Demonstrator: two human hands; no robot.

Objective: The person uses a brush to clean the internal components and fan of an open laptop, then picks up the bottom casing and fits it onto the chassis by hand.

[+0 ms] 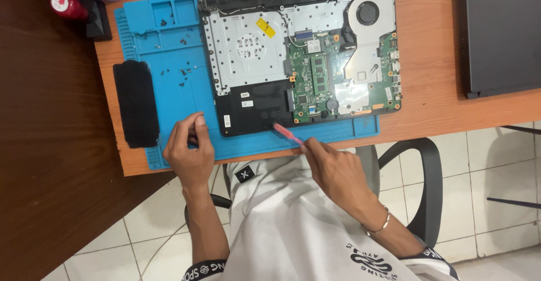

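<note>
An opened laptop base [298, 61] lies on a blue work mat [169, 38], its green circuit board, silver shield plate and fan exposed. My right hand [332, 168] grips a thin pink tool [288, 135] whose tip rests at the laptop's near edge, against the black drive area. Resting on the mat's near left part, my left hand [189, 151] has its fingers curled, close to the laptop's near left corner; whether it pinches anything is hidden.
Several small screws [183, 75] lie scattered on the mat's left compartments. A black rectangular pad [136, 103] sits at the mat's left edge. A dark laptop lid [501, 33] lies at the right, a red-capped bottle [66, 5] at top left, an office chair [422, 185] below.
</note>
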